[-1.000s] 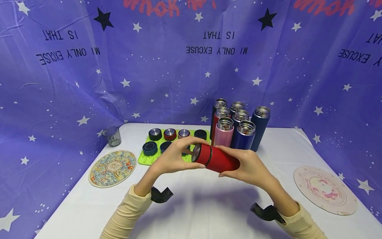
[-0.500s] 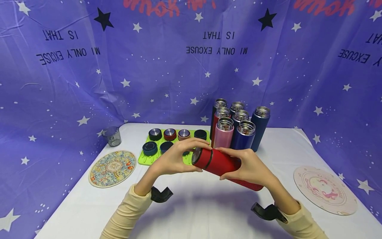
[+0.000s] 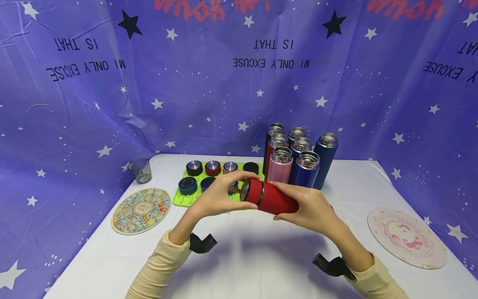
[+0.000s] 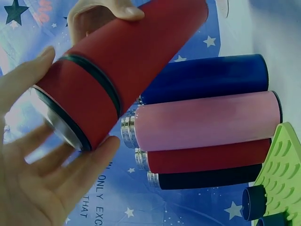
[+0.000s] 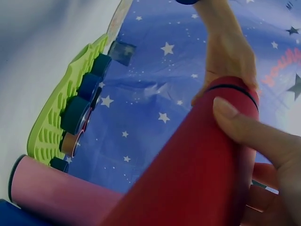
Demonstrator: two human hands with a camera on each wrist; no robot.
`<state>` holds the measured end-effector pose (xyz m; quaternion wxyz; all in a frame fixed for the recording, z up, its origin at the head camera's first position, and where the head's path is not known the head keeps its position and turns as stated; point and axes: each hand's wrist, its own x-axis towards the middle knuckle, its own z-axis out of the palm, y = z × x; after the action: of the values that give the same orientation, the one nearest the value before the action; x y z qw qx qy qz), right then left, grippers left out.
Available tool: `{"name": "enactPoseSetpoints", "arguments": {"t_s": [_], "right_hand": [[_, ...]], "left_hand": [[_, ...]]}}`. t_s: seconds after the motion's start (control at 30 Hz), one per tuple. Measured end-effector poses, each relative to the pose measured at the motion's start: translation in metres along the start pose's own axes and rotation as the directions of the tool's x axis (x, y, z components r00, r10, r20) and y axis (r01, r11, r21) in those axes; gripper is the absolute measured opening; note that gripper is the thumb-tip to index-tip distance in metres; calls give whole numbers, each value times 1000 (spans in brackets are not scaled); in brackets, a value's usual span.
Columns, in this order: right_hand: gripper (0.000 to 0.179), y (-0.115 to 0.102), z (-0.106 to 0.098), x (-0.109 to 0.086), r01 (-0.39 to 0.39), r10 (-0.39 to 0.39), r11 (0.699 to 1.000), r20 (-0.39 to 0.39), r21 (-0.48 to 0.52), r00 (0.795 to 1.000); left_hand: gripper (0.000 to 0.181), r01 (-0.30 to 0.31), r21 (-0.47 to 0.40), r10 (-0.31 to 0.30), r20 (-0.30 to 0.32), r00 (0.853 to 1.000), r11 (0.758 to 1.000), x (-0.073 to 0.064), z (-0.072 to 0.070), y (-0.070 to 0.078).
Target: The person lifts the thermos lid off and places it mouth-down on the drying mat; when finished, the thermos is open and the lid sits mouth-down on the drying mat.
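Observation:
A red thermos (image 3: 278,200) is held tilted in the air above the table, its lid end to the left. Its red lid (image 3: 255,190) sits on the body, with a dark ring at the seam and a silvery top (image 4: 59,123). My left hand (image 3: 218,195) grips the lid, thumb on one side and fingers on the other. Around the body my right hand (image 3: 311,207) is wrapped, its thumb (image 5: 235,117) along the side in the right wrist view. Most of the thermos base is hidden behind the right hand in the head view.
Several lidless thermoses, including a pink one (image 3: 280,168) and a blue one (image 3: 304,172), stand behind the hands. Several lids lie on a green tray (image 3: 180,201). A grey cup (image 3: 140,171), a floral mat (image 3: 142,211) and a pink mat (image 3: 407,238) are at the sides.
The thermos dipped at its base half a second ago, showing below the right hand, and has since swung back up. Left fingers have shifted further over the lid.

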<state>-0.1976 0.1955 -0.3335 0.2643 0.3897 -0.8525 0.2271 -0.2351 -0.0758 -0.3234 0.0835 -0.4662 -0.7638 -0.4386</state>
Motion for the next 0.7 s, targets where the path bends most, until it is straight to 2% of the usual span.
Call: {"name": "enactPoseSetpoints", "arguments": {"t_s": [0.17,0.3,0.37,0.43,0.5,0.57,0.63,0.7], "right_hand": [[79,4,-3,0,-100,85,983,95,156,992],[78,5,-5,0,-131,108,973,124,192,986],[79,3,-5,-1,-119,103,980,105,161,989],[79,0,-4,-1,-90,82,990,72,109,994],[80,-2,-4,-1,-54,52,997,39,48,998],[80,-2,-3,-1,-23,23,1000,12,2,1000],[80,-2,-3,-1,-9,9,1000,-2,-18,1000],[80,-1,-4,-1,-14,14,1000,2,-9,1000]], "left_hand": [[65,-103,22,101,75,992,994,0,-3,0],[65,-128,25,126,78,989,991,0,-4,9],[63,-115,12,114,58,992,993,1,-6,18],[61,-70,-6,71,29,997,997,1,-6,26],[61,-9,-30,9,10,1000,1000,1,-6,25],[62,42,-44,-42,-5,999,998,0,-4,18],[64,60,-47,-60,1,998,997,0,-4,13],[67,32,-39,-31,17,999,999,0,-5,18]]}}
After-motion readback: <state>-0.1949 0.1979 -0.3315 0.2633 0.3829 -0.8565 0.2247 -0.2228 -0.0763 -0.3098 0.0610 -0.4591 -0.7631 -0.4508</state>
